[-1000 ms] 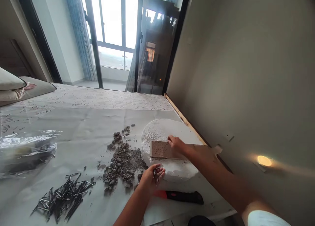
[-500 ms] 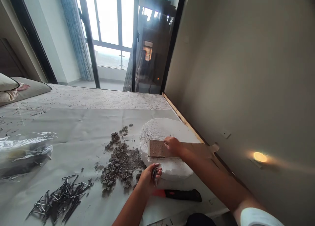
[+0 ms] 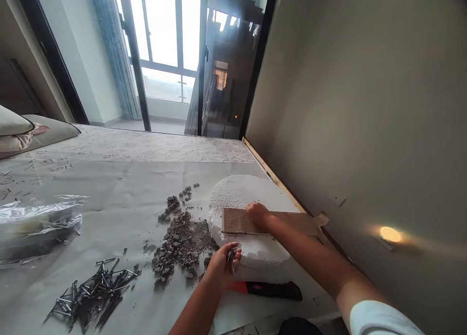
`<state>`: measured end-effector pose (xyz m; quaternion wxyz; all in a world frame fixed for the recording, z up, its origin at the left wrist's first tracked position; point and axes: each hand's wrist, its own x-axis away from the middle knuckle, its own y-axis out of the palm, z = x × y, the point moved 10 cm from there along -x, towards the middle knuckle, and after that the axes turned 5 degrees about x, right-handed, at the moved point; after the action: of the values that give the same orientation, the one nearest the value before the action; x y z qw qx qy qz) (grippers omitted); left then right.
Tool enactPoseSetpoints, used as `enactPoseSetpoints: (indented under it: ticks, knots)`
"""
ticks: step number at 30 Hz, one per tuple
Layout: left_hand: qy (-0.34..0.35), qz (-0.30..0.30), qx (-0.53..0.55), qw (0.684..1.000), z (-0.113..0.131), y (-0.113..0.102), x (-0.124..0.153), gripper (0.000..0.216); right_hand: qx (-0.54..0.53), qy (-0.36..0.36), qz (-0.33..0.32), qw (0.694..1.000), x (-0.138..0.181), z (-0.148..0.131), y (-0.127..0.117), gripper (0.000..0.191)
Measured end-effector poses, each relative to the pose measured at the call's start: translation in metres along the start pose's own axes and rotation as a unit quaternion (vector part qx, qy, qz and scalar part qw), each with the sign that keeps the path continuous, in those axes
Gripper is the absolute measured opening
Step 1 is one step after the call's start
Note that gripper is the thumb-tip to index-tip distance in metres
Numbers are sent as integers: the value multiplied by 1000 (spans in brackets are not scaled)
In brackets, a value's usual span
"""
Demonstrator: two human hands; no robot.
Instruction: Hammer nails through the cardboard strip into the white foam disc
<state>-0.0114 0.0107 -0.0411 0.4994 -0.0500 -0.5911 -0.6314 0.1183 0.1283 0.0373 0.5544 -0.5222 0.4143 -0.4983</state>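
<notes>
My left hand (image 3: pixel 219 267), palm up and fingers curled, holds several metal nails (image 3: pixel 231 259) just in front of a brown board. My right hand (image 3: pixel 260 216) is closed over this board (image 3: pixel 235 221), which is dotted with small holes. Whatever its fingertips pinch is hidden. The board lies across a round white foam slab (image 3: pixel 233 186), its right part under my forearm. A tool with a black and red handle (image 3: pixel 275 290) rests beside my left wrist; its head is not visible. A loose heap of nails (image 3: pixel 97 291) lies at the lower left.
Grey rubble and grit (image 3: pixel 178 247) are spread on the plastic sheet (image 3: pixel 127 189) left of the foam. A clear plastic bag (image 3: pixel 40 232) with dark contents sits at the far left. A wooden edge (image 3: pixel 272 174) runs along the wall on the right.
My right hand has turned slightly, so its fingers are now more tucked down against the board. My left hand keeps its nails in about the same spot. The view has shifted a little.
</notes>
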Motion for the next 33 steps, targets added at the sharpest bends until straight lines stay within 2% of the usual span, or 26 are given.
enactPoseSetpoints:
  ticks: [5,13,23,28,33]
  knots:
    - [2,-16,9,1000,0,1,-3,4,-38,51,44,997,6,19,-14,20]
    - [23,15,19,999,3,-2,-1,5,-109,41,81,990,4,29,-32,16]
    - [31,15,12,999,5,-2,-2,6,-207,88,59,973,-9,43,-16,14]
    - [26,2,22,999,4,0,-1,8,-278,120,34,953,-9,47,-12,14]
    - [26,10,29,999,5,-3,-2,4,-365,107,-7,925,2,42,-27,19]
